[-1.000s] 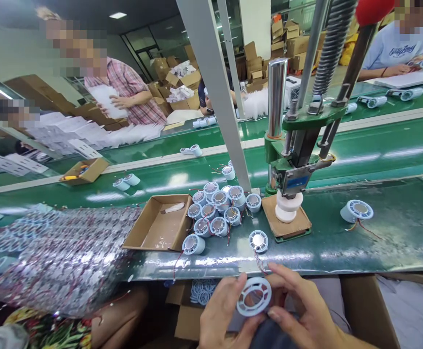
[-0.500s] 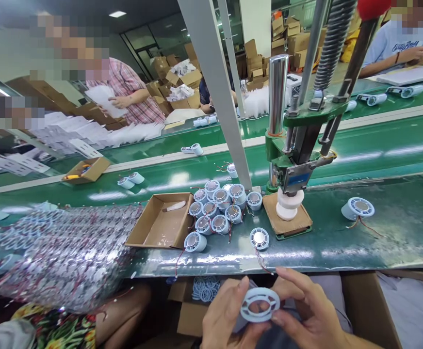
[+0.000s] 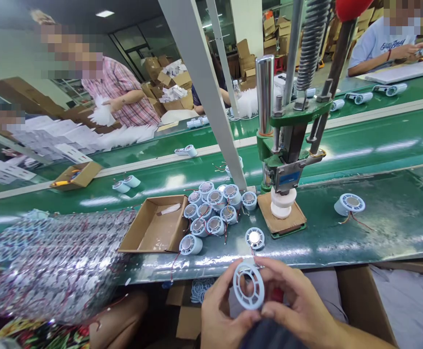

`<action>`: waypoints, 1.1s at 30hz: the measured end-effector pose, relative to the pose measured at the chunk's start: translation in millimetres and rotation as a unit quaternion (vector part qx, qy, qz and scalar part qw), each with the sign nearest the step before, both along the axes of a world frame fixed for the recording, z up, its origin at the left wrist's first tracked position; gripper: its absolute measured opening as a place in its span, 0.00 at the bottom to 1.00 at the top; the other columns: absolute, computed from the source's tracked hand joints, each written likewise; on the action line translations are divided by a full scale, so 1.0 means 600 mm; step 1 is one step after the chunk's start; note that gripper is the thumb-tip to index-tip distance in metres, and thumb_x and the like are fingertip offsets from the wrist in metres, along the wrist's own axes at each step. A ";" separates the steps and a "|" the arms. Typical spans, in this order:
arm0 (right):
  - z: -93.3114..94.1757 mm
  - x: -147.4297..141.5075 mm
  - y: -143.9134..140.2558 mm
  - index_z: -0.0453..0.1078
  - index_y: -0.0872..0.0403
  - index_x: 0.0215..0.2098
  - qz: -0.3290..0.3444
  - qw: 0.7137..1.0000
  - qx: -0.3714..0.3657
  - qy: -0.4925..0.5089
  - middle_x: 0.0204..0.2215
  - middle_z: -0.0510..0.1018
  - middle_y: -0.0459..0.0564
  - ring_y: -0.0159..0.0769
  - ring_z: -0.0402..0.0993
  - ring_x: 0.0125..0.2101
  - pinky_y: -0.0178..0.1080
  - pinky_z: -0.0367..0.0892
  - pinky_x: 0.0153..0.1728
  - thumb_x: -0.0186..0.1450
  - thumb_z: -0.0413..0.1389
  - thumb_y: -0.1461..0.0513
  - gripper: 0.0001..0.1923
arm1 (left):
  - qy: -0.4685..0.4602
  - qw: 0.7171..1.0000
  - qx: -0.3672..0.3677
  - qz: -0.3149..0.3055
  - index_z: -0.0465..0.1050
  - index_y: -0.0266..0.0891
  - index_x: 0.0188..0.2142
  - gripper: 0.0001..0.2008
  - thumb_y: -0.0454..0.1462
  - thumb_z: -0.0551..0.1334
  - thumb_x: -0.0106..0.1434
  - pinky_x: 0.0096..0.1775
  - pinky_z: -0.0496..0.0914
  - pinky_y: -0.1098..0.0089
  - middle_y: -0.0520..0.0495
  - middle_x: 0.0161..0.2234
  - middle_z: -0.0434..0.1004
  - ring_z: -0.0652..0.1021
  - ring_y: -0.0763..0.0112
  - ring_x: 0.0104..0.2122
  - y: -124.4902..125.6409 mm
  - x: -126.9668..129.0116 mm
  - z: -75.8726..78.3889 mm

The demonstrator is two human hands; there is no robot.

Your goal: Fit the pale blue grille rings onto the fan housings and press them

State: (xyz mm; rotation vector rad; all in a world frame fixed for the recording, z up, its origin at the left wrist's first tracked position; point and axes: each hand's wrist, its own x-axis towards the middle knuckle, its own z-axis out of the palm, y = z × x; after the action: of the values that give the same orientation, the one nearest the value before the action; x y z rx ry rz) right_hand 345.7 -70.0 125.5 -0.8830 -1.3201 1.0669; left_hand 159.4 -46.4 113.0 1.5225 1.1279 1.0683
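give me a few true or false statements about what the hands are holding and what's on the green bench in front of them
1. Both hands, left hand and right hand, hold a pale ring. True.
2. The cardboard tray is full of rings. False: it holds only one small pale piece.
3. A press stands on the bench. True.
4. The single part right of the press has no wires. False: red wires trail from it.
5. A cluster of round parts lies between tray and press. True.

A factory hall — long green benches [image 3: 379, 145] under a ceiling light [image 3: 105, 13], cardboard boxes [image 3: 246, 55] stacked by a white pillar [image 3: 246, 19], and what may be glazed doors [image 3: 131, 43] — dimly seen.
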 end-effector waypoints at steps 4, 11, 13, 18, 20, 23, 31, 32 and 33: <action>-0.078 0.011 0.065 0.64 0.50 0.63 -0.163 0.964 -0.009 -0.212 0.59 0.72 0.61 0.49 0.71 0.58 0.56 0.68 0.59 0.64 0.59 0.65 0.29 | 0.161 0.985 0.049 0.035 0.74 0.38 0.57 0.29 0.46 0.71 0.58 0.49 0.77 0.56 0.38 0.49 0.81 0.82 0.53 0.46 0.054 0.000 -0.020; -0.174 -0.012 0.109 0.53 0.53 0.69 -0.148 0.953 -0.030 -0.262 0.62 0.69 0.63 0.49 0.68 0.62 0.56 0.65 0.63 0.53 0.52 0.74 0.45 | 0.231 0.972 0.044 -0.022 0.72 0.36 0.57 0.27 0.33 0.65 0.57 0.57 0.70 0.49 0.36 0.53 0.74 0.75 0.50 0.54 0.112 0.064 -0.052; -0.172 -0.010 0.104 0.50 0.54 0.70 -0.140 0.954 -0.031 -0.264 0.62 0.70 0.62 0.48 0.69 0.61 0.55 0.66 0.62 0.53 0.52 0.74 0.47 | 0.227 0.972 0.041 -0.042 0.72 0.38 0.58 0.28 0.32 0.65 0.56 0.59 0.68 0.50 0.37 0.54 0.74 0.74 0.51 0.56 0.117 0.072 -0.055; -0.161 0.001 0.100 0.47 0.54 0.72 -0.113 0.955 -0.034 -0.274 0.61 0.72 0.61 0.48 0.71 0.60 0.53 0.69 0.60 0.51 0.52 0.72 0.50 | 0.212 0.973 0.030 -0.090 0.72 0.41 0.58 0.29 0.31 0.65 0.56 0.59 0.68 0.53 0.40 0.54 0.76 0.75 0.53 0.56 0.122 0.066 -0.054; -0.159 0.003 0.102 0.47 0.54 0.71 -0.102 0.954 -0.037 -0.279 0.61 0.72 0.61 0.49 0.72 0.60 0.52 0.69 0.60 0.51 0.53 0.72 0.50 | 0.204 0.974 0.024 -0.097 0.71 0.40 0.59 0.29 0.31 0.65 0.56 0.59 0.68 0.53 0.39 0.55 0.76 0.75 0.52 0.56 0.124 0.061 -0.054; -0.156 0.005 0.103 0.46 0.54 0.72 -0.087 0.952 -0.042 -0.289 0.61 0.72 0.61 0.49 0.72 0.59 0.53 0.70 0.59 0.51 0.53 0.72 0.51 | 0.191 0.976 0.017 -0.105 0.71 0.40 0.58 0.29 0.31 0.65 0.56 0.58 0.68 0.54 0.40 0.54 0.76 0.76 0.54 0.55 0.125 0.058 -0.056; -0.146 0.024 0.109 0.49 0.52 0.73 -0.027 0.936 -0.044 -0.348 0.65 0.67 0.62 0.49 0.67 0.64 0.55 0.65 0.63 0.54 0.52 0.74 0.48 | 0.154 0.983 0.021 -0.098 0.65 0.35 0.62 0.28 0.38 0.61 0.63 0.61 0.64 0.49 0.33 0.60 0.72 0.72 0.51 0.60 0.109 0.063 -0.087; -0.143 0.029 0.110 0.50 0.53 0.72 -0.017 0.933 -0.041 -0.358 0.66 0.66 0.62 0.49 0.65 0.64 0.56 0.64 0.64 0.55 0.51 0.74 0.47 | 0.148 0.984 0.022 -0.097 0.64 0.35 0.63 0.28 0.39 0.61 0.64 0.62 0.64 0.49 0.32 0.61 0.71 0.71 0.51 0.61 0.107 0.064 -0.091; -0.137 0.034 0.109 0.52 0.54 0.72 -0.008 0.929 -0.038 -0.369 0.66 0.65 0.63 0.50 0.64 0.65 0.58 0.63 0.64 0.56 0.52 0.74 0.45 | 0.143 0.985 0.022 -0.095 0.63 0.35 0.64 0.29 0.39 0.60 0.64 0.62 0.65 0.50 0.33 0.62 0.70 0.71 0.51 0.62 0.106 0.065 -0.095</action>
State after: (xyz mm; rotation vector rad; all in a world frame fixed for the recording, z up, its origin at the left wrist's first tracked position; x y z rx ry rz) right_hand 366.2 -4.7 43.6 -1.4340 -1.8852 0.7926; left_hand 198.5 17.1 56.3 1.8203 1.1276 0.7656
